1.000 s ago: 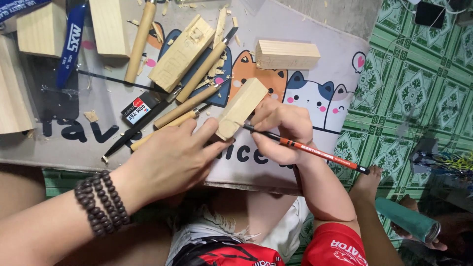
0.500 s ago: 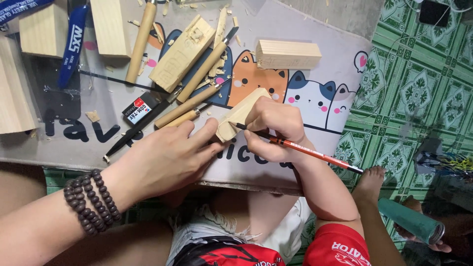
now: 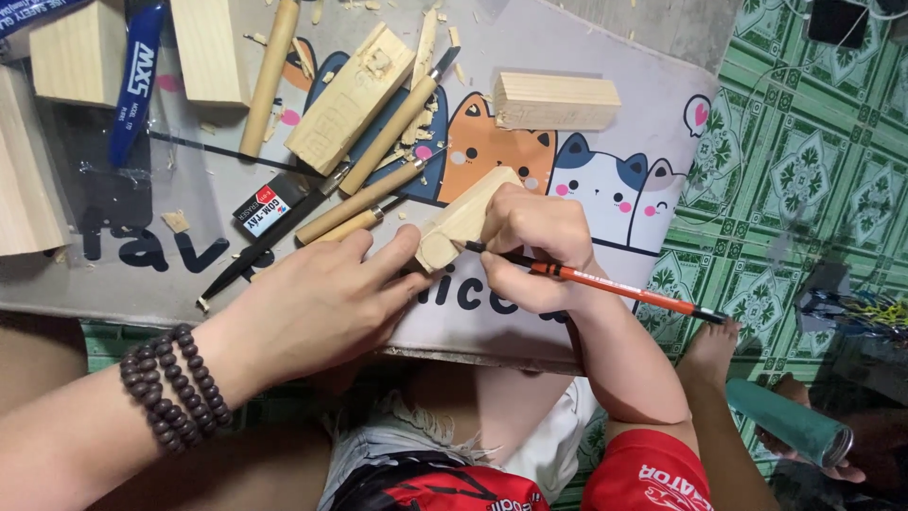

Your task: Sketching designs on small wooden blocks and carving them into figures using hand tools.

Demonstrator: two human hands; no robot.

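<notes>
Across the top of your view lies the counter (image 3: 615,123), a low board printed with cartoon cats, and to its 3 o'clock side the green patterned floor (image 3: 804,189). At 10 o'clock on the counter several pale wood blocks (image 3: 80,52) stand together; one more plain block (image 3: 556,101) sits at 1 o'clock, and a partly carved block (image 3: 350,99) lies tilted at 12 o'clock. Beside that carved block, wooden-handled carving tools (image 3: 383,137) lie slanted, with an eraser (image 3: 262,210) just at their lower ends.

At the centre you have the small wood piece (image 3: 463,220). Your left hand (image 3: 312,303), beaded bracelet (image 3: 175,397) on the wrist, lies flat on the counter at 8 o'clock from the piece, its fingertips touching the piece's near end; its grip is spread wide and holds nothing. Your right hand (image 3: 530,246) wraps over the piece from 3 o'clock, its grip closed on an orange pencil (image 3: 615,284), whose tip meets the wood and whose tail points to 4 o'clock.
</notes>
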